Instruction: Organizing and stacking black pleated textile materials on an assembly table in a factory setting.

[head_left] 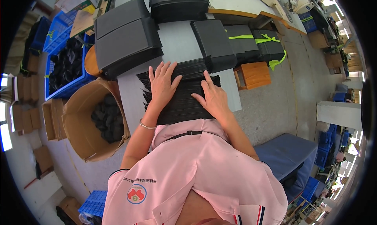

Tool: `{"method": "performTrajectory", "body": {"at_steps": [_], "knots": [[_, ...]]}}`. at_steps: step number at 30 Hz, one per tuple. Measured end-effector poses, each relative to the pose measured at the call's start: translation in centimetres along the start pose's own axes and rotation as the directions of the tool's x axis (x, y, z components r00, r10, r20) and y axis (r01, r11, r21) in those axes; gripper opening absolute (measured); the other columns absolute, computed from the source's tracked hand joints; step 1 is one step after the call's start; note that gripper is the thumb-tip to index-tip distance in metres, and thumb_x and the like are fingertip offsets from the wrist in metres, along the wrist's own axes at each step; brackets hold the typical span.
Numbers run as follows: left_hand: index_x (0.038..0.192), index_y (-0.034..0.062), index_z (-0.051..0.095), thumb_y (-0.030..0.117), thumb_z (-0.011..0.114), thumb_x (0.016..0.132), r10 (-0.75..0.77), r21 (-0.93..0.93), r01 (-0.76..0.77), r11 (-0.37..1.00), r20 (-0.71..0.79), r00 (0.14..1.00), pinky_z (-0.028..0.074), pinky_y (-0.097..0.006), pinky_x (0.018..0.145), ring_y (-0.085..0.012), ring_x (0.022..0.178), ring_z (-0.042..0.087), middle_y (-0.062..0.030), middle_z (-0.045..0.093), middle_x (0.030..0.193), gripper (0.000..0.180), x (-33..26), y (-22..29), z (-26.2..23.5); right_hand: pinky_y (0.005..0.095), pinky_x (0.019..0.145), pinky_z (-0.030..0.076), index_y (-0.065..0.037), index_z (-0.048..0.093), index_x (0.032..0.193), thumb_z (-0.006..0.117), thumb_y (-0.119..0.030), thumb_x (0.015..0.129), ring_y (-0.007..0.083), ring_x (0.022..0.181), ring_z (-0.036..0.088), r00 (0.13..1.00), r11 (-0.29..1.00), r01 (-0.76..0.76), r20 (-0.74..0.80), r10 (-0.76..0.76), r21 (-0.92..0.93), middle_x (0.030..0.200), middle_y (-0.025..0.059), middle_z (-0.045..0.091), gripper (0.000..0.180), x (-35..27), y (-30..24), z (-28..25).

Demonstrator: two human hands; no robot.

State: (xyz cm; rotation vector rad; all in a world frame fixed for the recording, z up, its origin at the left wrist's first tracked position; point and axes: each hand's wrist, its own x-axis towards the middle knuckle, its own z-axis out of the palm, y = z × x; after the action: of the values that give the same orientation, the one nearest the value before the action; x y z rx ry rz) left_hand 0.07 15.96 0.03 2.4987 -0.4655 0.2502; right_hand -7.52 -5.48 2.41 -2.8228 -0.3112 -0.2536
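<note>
Presently, both hands rest on a packed row of thin black pieces (pixel 182 107), located directly beneath them on the white table (pixel 179 38). The left hand (pixel 163 85) lies with its fingers extended and slightly spread, thumb angled toward the right hand (pixel 215 100). The right hand lies with its index finger extended and its thumb held apart. (A bracelet (pixel 147 125) encircles the left wrist.) Beyond the left hand sits a large black stack (pixel 125 40); just beyond the right hand sits a narrower black stack (pixel 214 38). Left of the left hand, off the table, stands an open cardboard box (pixel 74 121) containing dark items (pixel 108 119).
</note>
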Motion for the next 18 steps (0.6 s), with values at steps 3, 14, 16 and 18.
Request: {"method": "performTrajectory", "body": {"at_steps": [3,14,16,18], "knots": [[0.145,0.0131,0.059,0.035,0.066,0.100,-0.017,0.047,0.019,0.999,-0.027,0.999,0.017,-0.057,0.126,-0.0320,0.145,0.047,-0.0112,0.060,0.146,0.051,0.17,0.14,0.45,0.0370,0.062,0.057,0.000,0.060,0.115,0.083,-0.041,0.087,0.0280,0.068,0.069,1.000,0.999,0.004,-0.009,-0.005,-0.039,0.151,0.0236,0.055,0.055,-0.13,-0.30,0.03],[0.146,0.0149,0.058,0.038,0.063,0.102,-0.045,0.094,0.050,0.994,-0.050,0.998,0.018,-0.056,0.127,-0.0298,0.145,0.046,-0.0096,0.059,0.147,0.049,0.28,0.22,0.84,0.0355,0.062,0.056,0.000,0.061,0.118,0.083,-0.040,0.088,0.0266,0.066,0.068,0.998,0.998,0.022,-0.058,-0.025,-0.065,0.149,0.0238,0.057,0.055,-0.71,-0.28,0.81],[0.146,0.0149,0.058,0.038,0.063,0.102,-0.045,0.093,0.050,0.994,-0.054,0.997,0.018,-0.056,0.127,-0.0298,0.145,0.046,-0.0094,0.059,0.147,0.049,0.28,0.15,0.88,0.0355,0.062,0.056,0.001,0.060,0.119,0.083,-0.039,0.088,0.0267,0.066,0.068,0.998,0.997,0.020,-0.052,-0.024,-0.072,0.148,0.0238,0.057,0.055,-0.73,-0.36,0.79],[0.145,0.0149,0.059,0.038,0.064,0.102,-0.044,0.091,0.049,0.995,-0.059,0.997,0.018,-0.056,0.127,-0.0297,0.145,0.046,-0.0092,0.059,0.147,0.049,0.32,0.17,0.83,0.0351,0.061,0.056,0.000,0.060,0.120,0.082,-0.039,0.088,0.0276,0.067,0.069,0.995,0.997,0.029,-0.090,-0.035,-0.070,0.143,0.0219,0.061,0.055,-0.70,-0.53,0.65]]}}
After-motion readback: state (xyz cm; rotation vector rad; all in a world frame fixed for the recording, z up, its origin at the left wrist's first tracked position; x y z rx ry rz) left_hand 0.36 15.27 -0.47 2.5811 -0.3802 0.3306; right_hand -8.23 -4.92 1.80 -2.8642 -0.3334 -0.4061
